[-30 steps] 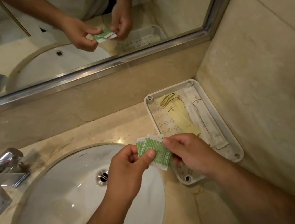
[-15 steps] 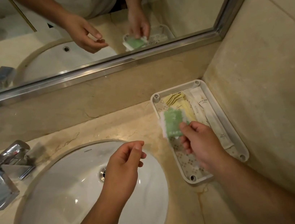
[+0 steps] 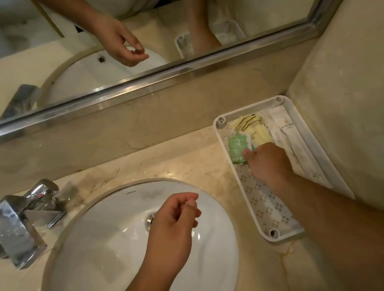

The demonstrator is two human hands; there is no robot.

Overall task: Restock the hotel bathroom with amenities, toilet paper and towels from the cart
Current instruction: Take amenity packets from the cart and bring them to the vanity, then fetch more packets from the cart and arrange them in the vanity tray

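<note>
A white amenity tray point(image 3: 311, 143) lies on the marble counter against the right wall. Inside it are yellow sachets point(image 3: 255, 129) and long white packets point(image 3: 285, 132). A green sachet point(image 3: 237, 147) lies flat in the tray's left part. My right hand point(image 3: 266, 164) reaches into the tray, its thumb and fingertips pinching the green sachet's lower right corner. My left hand point(image 3: 175, 226) hovers over the white sink basin point(image 3: 117, 254), fingers loosely curled, holding nothing.
A chrome faucet point(image 3: 17, 224) stands at the left of the basin. A metal-framed mirror point(image 3: 152, 81) runs along the back wall and reflects both hands. A marble wall point(image 3: 352, 98) closes the right side next to the tray.
My right hand carried the green sachet from above the basin into the tray and lowered it flat. My left hand let go of it and stayed over the sink.
</note>
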